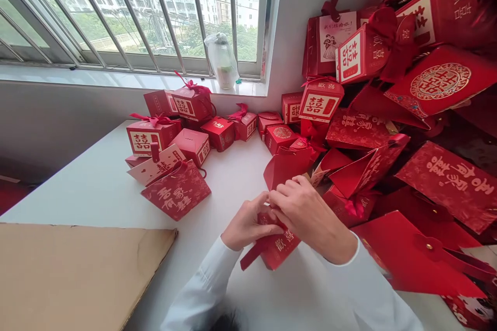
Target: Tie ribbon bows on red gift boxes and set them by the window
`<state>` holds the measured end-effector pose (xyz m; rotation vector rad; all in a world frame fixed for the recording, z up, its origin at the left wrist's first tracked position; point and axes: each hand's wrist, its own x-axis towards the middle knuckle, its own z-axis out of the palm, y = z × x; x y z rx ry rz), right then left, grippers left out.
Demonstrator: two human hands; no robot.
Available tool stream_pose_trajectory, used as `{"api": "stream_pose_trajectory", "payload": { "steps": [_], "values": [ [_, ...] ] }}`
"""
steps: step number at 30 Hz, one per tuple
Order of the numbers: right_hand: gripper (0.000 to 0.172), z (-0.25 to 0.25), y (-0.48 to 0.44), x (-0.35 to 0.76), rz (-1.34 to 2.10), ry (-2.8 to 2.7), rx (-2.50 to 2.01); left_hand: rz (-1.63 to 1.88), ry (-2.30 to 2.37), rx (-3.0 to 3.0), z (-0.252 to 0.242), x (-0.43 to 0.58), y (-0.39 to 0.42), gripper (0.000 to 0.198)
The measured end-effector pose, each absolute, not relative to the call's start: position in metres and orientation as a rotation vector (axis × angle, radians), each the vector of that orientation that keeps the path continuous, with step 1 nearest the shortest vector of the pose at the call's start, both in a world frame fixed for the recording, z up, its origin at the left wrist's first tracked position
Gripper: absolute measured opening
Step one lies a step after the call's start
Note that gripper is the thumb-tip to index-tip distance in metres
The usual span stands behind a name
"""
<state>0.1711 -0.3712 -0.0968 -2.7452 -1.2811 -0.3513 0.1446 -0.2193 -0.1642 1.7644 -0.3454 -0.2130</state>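
Note:
A red gift box (285, 252) with pale characters on its side is tilted on the white table, close in front of me. My left hand (250, 225) is closed around its top left part, the thumb lying across it. A dark red ribbon (253, 254) sticks out below that thumb. From the right, my right hand (310, 212) reaches over the box top, fingers curled in a pinch against the left fingertips. What this pinch holds is hidden. Just beyond my hands stands an open-topped red box (287, 165).
Several red boxes with ribbons (190, 101) and a red bag (176, 191) stand at the left back. A high heap of red boxes and bags (446, 176) fills the right side. Cardboard (77, 269) lies at the left front; a bagged cup (223, 64) stands on the windowsill.

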Motion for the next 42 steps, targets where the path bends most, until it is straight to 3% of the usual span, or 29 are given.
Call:
{"api": "stream_pose_trajectory", "payload": {
  "steps": [3,6,12,18,25,32,37,42],
  "values": [
    [0.022,-0.101,-0.365,0.157,-0.684,-1.371,-2.704,-0.085,-0.338,1.896,-0.162,0.14,-0.225,0.013],
    [0.03,-0.108,-0.369,0.141,-0.922,-1.328,-2.663,0.049,-0.313,2.004,-0.16,0.132,-0.233,0.01],
    [0.03,-0.124,-0.393,0.111,-0.841,-1.253,-2.689,0.237,-0.229,2.031,-0.162,0.12,-0.245,0.023],
    [0.029,-0.141,-0.41,0.092,-0.813,-1.152,-2.617,0.268,-0.118,2.023,-0.17,0.121,-0.247,0.017],
    [0.025,-0.15,-0.436,0.084,-0.625,-1.229,-2.478,0.294,-0.132,2.049,-0.172,0.12,-0.247,0.011],
    [0.01,-0.152,-0.42,0.108,-0.272,-0.443,-2.26,0.275,-0.118,2.042,-0.172,0.119,-0.247,0.01],
    [0.008,-0.154,-0.406,0.13,0.031,-0.324,-2.15,0.165,-0.094,1.93,-0.169,0.12,-0.242,0.003],
    [0.012,-0.151,-0.409,0.137,0.16,-0.306,-2.099,0.033,-0.07,1.771,-0.17,0.123,-0.239,0.011]
  ]
}}
